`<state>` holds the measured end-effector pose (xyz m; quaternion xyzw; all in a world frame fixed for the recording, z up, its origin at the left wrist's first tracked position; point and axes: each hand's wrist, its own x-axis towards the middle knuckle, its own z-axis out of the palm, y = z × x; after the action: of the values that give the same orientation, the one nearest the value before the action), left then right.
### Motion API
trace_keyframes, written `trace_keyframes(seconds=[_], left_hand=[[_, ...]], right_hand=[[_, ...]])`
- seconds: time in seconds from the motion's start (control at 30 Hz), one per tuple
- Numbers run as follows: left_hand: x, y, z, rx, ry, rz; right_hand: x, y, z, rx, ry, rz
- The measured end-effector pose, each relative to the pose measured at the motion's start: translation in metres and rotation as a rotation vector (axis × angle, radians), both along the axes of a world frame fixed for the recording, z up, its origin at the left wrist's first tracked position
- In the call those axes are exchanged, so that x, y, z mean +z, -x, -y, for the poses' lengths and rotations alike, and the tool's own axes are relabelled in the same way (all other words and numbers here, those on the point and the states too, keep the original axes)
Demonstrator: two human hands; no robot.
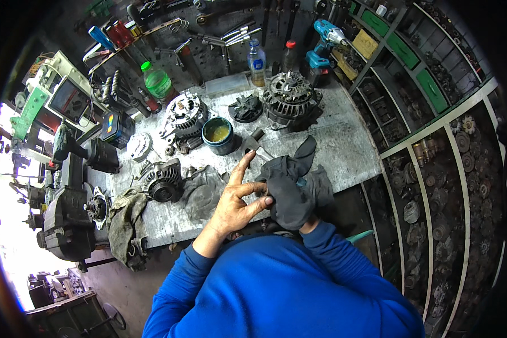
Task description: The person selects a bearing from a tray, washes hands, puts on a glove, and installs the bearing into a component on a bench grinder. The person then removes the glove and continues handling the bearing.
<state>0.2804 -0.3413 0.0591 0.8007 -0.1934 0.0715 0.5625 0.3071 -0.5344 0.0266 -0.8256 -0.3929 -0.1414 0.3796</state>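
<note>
My left hand (239, 203) is bare and smudged, with the index finger stretched out and the other fingers spread. Its fingertips and thumb reach the edge of a dark grey cloth (290, 194). That cloth wraps my right hand, hiding its fingers, and a loose corner sticks up beyond it. Only the right wrist (310, 225) shows below the cloth. Just past my left index finger, a metal tool (259, 147) lies on the worktable (343, 146), partly hidden. A dark jar of yellowish paste (217, 133) stands behind it. Another grey rag (200, 194) lies left of my left hand.
Alternators stand at the back left (185, 115), back right (290, 98) and front left (162, 180). Bottles, including a green-capped one (158, 83), line the back, beside a blue cordless driver (324, 45). Parts shelves (422, 141) fill the right. A dirty rag (127, 219) hangs off the left edge.
</note>
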Motion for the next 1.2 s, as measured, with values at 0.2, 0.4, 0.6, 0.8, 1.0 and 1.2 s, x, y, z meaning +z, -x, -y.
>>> trace_keyframes(seconds=[0.2,0.4,0.6,0.8,1.0,1.2], left_hand=[[0.0,0.0,0.001,-0.022,-0.037,0.052],[-0.003,0.002,0.002,-0.055,-0.102,0.036],[-0.008,0.002,-0.004,-0.012,-0.053,-0.06],[-0.012,-0.002,-0.003,-0.025,0.149,-0.163],[-0.01,-0.001,0.001,-0.084,0.086,-0.1],[-0.023,-0.005,0.001,-0.077,0.432,-0.213]], right_hand=[[0.005,-0.008,-0.003,-0.035,-0.009,0.173],[0.021,-0.019,0.003,0.197,0.335,-0.152],[0.018,-0.004,0.002,0.027,0.048,-0.375],[0.001,-0.01,-0.006,0.088,-0.123,0.029],[0.019,-0.019,0.004,0.087,0.246,-0.43],[0.027,-0.019,0.0,0.206,0.008,-0.416]])
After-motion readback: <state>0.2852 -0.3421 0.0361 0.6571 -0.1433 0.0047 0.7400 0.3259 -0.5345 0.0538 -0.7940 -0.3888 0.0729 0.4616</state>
